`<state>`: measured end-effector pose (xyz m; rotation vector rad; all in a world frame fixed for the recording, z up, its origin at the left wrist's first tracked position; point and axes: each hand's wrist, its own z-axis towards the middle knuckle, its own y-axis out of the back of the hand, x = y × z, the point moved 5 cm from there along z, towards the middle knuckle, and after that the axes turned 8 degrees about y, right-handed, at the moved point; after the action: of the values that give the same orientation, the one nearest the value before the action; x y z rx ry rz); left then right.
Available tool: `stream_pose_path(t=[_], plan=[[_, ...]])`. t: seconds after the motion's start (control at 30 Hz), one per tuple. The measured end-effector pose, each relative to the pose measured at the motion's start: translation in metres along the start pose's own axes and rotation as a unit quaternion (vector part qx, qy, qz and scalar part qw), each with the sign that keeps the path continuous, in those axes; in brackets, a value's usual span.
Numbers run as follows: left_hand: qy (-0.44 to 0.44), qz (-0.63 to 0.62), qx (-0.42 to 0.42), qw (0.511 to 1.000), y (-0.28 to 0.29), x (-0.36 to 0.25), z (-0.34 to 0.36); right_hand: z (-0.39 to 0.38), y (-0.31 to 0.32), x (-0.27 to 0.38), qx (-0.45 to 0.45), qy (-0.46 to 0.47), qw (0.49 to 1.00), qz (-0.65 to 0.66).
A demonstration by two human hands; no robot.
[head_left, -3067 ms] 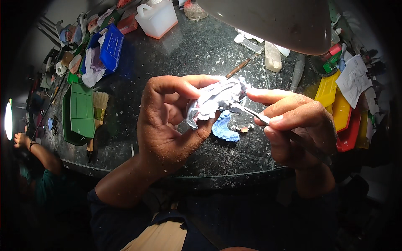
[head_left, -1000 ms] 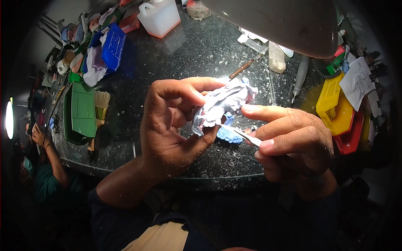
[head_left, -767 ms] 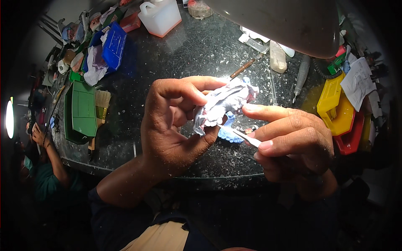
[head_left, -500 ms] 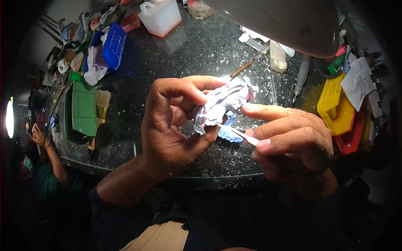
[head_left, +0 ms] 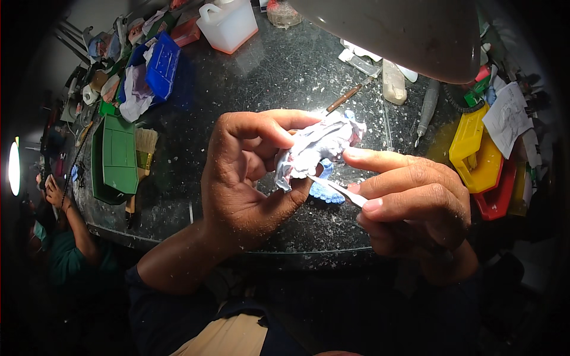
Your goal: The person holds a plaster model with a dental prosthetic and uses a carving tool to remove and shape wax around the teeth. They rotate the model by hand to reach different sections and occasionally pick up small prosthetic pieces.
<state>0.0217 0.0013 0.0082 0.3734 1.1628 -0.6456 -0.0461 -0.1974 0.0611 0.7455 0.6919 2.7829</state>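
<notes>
My left hand (head_left: 233,187) is closed around a lumpy, pale lavender dental impression (head_left: 320,143) with pinkish patches. Its fingers curl over the far side and the thumb supports it from below. My right hand (head_left: 421,193) pinches a slim white pointed tool (head_left: 347,193), whose tip meets the near edge of the impression. One fingertip of that hand is close to the impression's right end; I cannot tell if it touches. Below, a blue dental arch with tooth-like bumps (head_left: 326,193) lies on the dark table, partly hidden by the impression and my left thumb.
On the left are a green bin (head_left: 119,155), a brush (head_left: 145,148) and a blue bin (head_left: 161,68). A white jug (head_left: 228,26) stands behind. A lamp shade (head_left: 409,35) overhangs the right, near a handpiece (head_left: 427,110) and yellow bin (head_left: 475,148). Another person's hand (head_left: 54,194) shows far left.
</notes>
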Motion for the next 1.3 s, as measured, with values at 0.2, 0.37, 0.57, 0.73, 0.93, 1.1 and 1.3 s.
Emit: stream_pose_path(t=[0.2, 0.37, 0.57, 0.73, 0.93, 1.1, 1.3], plan=[[-0.008, -0.005, 0.006, 1.0, 0.001, 0.001, -0.001, -0.001, 0.004, 0.001, 0.016, 0.004, 0.999, 0.034], [-0.027, 0.022, -0.001, 0.999, -0.001, -0.001, 0.002, -0.011, 0.009, 0.001, -0.016, -0.04, 0.999, 0.03], [0.007, 0.026, -0.017, 0.999, -0.002, -0.004, 0.002, -0.012, 0.01, -0.005, -0.026, -0.043, 0.998, 0.035], [0.081, -0.079, -0.06, 0.992, -0.002, 0.002, 0.001, -0.014, 0.011, -0.005, -0.042, -0.046, 0.997, 0.039], [0.142, -0.082, -0.077, 0.984, 0.001, 0.004, -0.003, -0.014, 0.01, -0.006, -0.056, -0.04, 0.997, 0.034], [0.134, -0.109, -0.076, 0.982, 0.002, 0.005, -0.003, -0.014, 0.01, -0.008, -0.061, -0.036, 0.997, 0.036], [0.125, -0.118, -0.05, 0.984, 0.001, 0.006, -0.003, -0.013, 0.01, -0.006, -0.046, -0.037, 0.997, 0.055]])
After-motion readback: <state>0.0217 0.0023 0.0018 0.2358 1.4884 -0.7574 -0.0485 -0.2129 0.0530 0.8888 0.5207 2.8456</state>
